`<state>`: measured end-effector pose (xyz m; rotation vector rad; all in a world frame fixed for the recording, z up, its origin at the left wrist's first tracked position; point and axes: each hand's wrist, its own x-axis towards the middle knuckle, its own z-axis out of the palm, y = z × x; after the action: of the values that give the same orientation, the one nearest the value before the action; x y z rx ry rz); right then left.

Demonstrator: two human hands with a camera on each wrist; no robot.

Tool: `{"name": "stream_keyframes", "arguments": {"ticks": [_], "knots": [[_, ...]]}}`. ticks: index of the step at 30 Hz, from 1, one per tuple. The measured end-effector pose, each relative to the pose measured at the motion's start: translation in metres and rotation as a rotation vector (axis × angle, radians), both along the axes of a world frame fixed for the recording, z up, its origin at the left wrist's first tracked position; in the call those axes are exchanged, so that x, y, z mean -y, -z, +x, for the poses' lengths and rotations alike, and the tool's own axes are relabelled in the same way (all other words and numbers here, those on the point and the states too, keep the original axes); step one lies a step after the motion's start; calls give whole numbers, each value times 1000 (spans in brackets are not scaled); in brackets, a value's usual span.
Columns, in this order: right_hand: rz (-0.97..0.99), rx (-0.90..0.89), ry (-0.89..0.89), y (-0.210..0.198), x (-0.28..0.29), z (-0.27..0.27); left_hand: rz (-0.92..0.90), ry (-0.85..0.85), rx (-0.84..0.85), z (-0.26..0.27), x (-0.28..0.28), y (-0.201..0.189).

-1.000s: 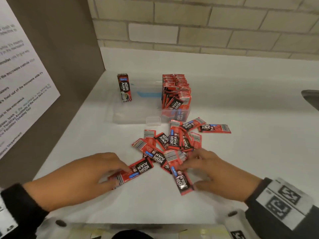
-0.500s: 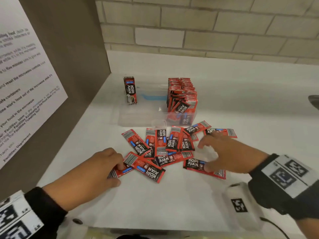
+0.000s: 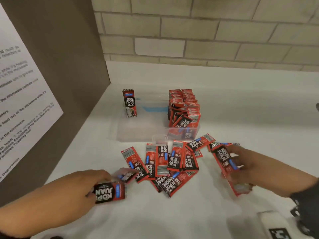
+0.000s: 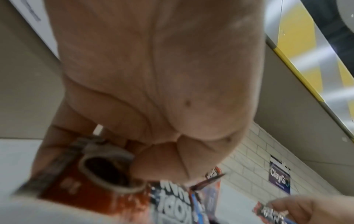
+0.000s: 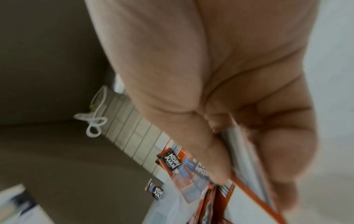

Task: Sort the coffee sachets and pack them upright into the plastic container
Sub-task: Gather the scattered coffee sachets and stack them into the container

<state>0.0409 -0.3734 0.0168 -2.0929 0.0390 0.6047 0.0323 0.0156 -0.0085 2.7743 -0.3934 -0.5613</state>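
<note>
Several red and black coffee sachets (image 3: 172, 163) lie scattered on the white counter in front of a clear plastic container (image 3: 138, 131). Its right side holds a packed row of upright sachets (image 3: 184, 107); one lone sachet (image 3: 129, 105) stands at its left end. My left hand (image 3: 96, 185) grips a sachet (image 3: 110, 193) lifted off the counter at the near left, seen close and blurred as the held sachet (image 4: 107, 192) in the left wrist view. My right hand (image 3: 241, 163) holds a sachet (image 3: 226, 163) at the right, thumb and fingers pinching its edge (image 5: 247, 159).
A brown side panel (image 3: 60, 83) with a white printed notice (image 3: 19, 107) stands at the left. A brick wall (image 3: 207, 31) runs along the back. The container's blue-tinted floor (image 3: 151, 108) shows between the lone sachet and the packed row.
Both hands have lifted sachets off the counter: the left picked up one from the near left, the right picked up the one that lay under its fingers. The pile between them stays spread out.
</note>
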Motion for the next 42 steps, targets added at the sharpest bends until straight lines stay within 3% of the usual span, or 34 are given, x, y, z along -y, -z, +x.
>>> {"name": "stream_keyframes", "arguments": {"ticks": [4,9,14,17,25,32,37,40,42], "knots": [[187,-51,223,17,-11,15,-135,-117,99,11,4,-23],[262,-73,272,31,-29,28,-364,-137,229,28,38,-31],[332,-93,276,36,-38,30,-721,-171,-145,42,78,-21],[323,-87,288,39,-40,30,-834,-198,-338,47,90,-16],[237,-42,235,42,-40,27,-838,-267,-342,62,96,-2],[365,-141,238,34,-45,25,-737,197,172,68,112,-22],[595,-174,217,28,-48,23,-642,521,318,80,136,-24],[825,-246,193,24,-47,20,-542,601,357,82,144,-15],[849,-243,146,24,-47,17,-528,631,325,79,147,-11]]}}
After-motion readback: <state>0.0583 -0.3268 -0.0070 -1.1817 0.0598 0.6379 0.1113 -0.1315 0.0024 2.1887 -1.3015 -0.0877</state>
